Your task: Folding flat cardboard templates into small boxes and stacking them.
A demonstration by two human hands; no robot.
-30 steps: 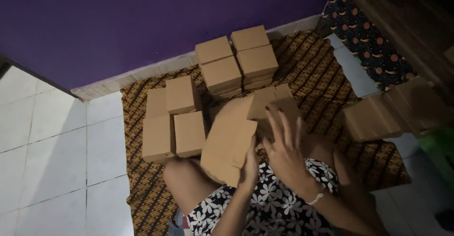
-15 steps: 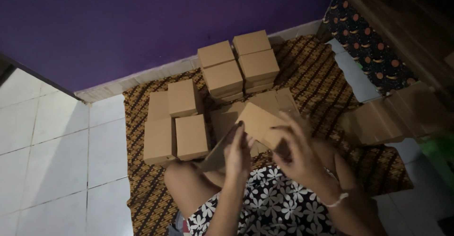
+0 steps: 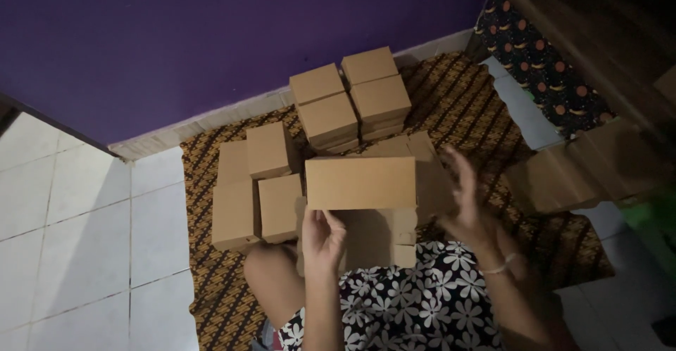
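I see the purple wall (image 3: 211, 41) above the white tiled floor (image 3: 77, 231), with a brown patterned mat (image 3: 465, 104) spread between them. On the mat stand stacks of folded cardboard boxes (image 3: 352, 104), more beside my knee. Over my lap I hold a half-folded cardboard box (image 3: 360, 185): my left hand (image 3: 322, 237) pinches its lower edge, while my right hand (image 3: 465, 199) is spread wide at its right side, possibly touching; the dim light hides contact.
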